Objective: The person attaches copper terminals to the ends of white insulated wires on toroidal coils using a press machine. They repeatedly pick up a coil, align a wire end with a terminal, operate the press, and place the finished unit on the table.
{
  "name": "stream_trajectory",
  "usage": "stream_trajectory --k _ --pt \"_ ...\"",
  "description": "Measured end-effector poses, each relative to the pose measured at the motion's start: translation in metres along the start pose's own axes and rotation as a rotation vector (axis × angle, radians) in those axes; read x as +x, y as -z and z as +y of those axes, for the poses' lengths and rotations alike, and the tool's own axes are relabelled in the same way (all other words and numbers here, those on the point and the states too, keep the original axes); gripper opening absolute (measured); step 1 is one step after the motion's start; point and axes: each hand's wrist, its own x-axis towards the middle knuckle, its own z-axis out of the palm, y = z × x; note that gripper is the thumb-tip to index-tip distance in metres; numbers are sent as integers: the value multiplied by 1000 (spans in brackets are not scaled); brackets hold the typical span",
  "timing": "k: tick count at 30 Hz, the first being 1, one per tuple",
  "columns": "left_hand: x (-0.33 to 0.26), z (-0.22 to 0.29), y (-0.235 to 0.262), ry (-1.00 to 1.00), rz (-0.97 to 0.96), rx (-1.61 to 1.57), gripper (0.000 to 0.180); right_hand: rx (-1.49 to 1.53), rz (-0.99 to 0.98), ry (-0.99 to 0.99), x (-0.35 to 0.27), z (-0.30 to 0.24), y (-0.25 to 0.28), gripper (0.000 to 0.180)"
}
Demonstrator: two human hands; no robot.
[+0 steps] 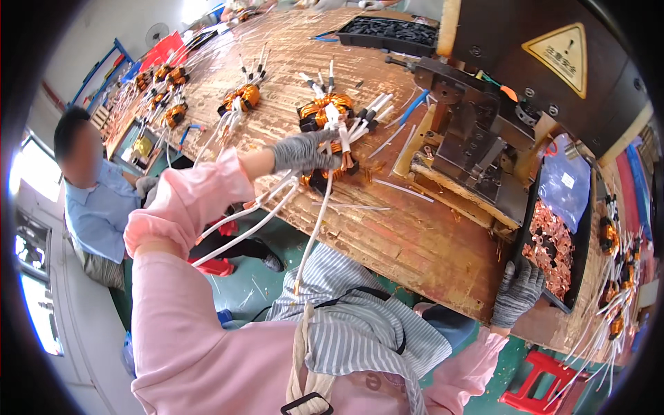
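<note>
While the left hand (302,153) clamps a coil (332,166), the right hand (517,293) grips the copper-filled tray (586,228).

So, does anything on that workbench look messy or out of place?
Somewhat. Loose white sleeve offcuts lie scattered over the scuffed wooden bench, near the small press. Long white leads from the copper coil under the gloved left hand dangle off the bench edge. The right hand grips the tray of copper terminals.

free: bare bench (387,228) mid | blocked: press (477,138) right, coils (325,111) behind
</note>
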Motion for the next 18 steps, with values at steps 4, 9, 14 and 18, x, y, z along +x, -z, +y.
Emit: stream_trajectory --k 4,9,14,18 --pt "24 -45 -11 -224 28 -182 35 16 6 6 -1 0 -2 25" --pt "-4 -46 78 -295 297 964 21 -6 -15 -9 -3 7 -2 26" --pt "-31 -116 124 257 217 1307 25 -28 -20 -18 -4 6 -6 28" --pt "-69 -98 115 -21 625 871 21 -54 -4 4 -4 5 -6 28"
